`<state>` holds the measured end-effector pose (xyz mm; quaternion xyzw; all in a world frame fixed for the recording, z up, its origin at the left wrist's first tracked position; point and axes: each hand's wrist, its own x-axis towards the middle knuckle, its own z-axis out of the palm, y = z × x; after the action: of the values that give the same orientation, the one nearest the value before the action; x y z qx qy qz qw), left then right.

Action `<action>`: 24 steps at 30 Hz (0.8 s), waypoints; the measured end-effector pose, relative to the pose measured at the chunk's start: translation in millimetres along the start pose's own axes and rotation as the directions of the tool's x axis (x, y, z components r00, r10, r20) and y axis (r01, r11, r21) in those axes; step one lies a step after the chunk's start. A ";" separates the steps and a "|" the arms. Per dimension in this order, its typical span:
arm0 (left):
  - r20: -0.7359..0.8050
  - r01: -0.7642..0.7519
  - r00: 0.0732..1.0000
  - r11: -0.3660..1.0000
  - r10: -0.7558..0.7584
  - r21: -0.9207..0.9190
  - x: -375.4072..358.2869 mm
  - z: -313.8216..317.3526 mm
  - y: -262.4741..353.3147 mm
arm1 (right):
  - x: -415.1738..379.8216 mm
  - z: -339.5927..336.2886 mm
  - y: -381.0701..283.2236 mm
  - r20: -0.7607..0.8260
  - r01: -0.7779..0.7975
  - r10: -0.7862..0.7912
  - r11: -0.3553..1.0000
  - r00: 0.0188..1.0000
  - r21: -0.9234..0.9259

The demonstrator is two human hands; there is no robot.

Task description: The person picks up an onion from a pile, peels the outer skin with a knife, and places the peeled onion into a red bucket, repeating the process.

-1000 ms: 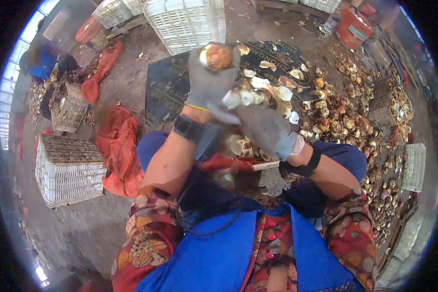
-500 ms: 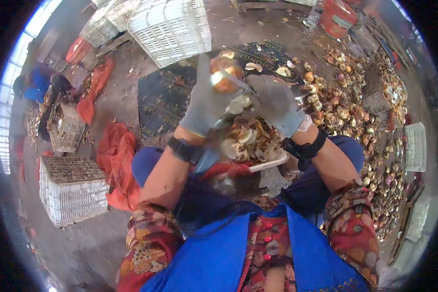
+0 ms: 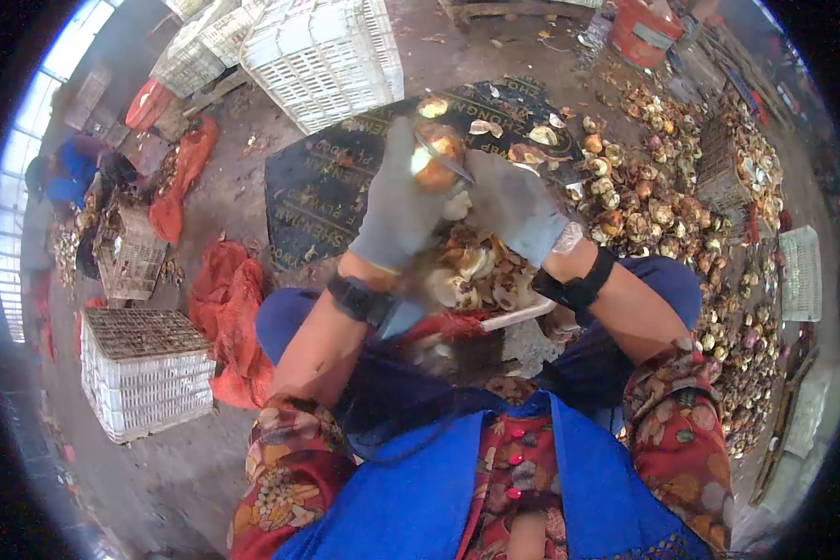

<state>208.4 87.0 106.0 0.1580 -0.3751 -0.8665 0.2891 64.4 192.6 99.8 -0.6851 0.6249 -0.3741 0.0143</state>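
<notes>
My left hand [image 3: 394,207], in a grey glove, is closed around a brown onion [image 3: 444,147] with a pale cut patch. In my gloved right hand [image 3: 515,207] is a small knife [image 3: 455,169], its blade lying across the onion's face. Both hands meet above a light-rimmed tray [image 3: 518,316] heaped with onion peels and scraps [image 3: 476,266]. The knife's handle is hidden in my fist.
A dark printed board [image 3: 313,191] with scraps lies ahead. Many onions [image 3: 658,215] spread across the floor at right. White crates [image 3: 322,61] stand ahead, another crate [image 3: 145,383] at left by red mesh bags [image 3: 229,303]. Another person [image 3: 73,173] sits far left.
The knife blade has come across the front of the onion, and my right hand has shifted slightly down and closer to my left. My left hand still grips the onion.
</notes>
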 end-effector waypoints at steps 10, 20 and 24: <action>0.031 -0.148 0.989 0.942 0.146 0.302 -11.4 12.7 -11.6 | 19.0 19.2 34.7 -0.043 0.239 -0.237 0.928 0.971 0.286; -0.001 0.023 1.000 0.983 -0.024 -0.182 -2.6 14.9 2.9 | 11.1 -13.0 -16.0 0.567 -0.498 0.426 -0.272 0.705 0.823; 0.049 0.032 0.998 0.998 -0.030 -0.049 -5.6 17.6 9.0 | 10.8 -9.4 26.2 0.581 -0.486 0.342 -0.328 0.739 0.810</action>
<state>207.6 95.3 124.7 0.1358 -0.3577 -0.8835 0.2703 36.6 181.7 99.1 -0.1797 0.3319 -0.6347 0.6744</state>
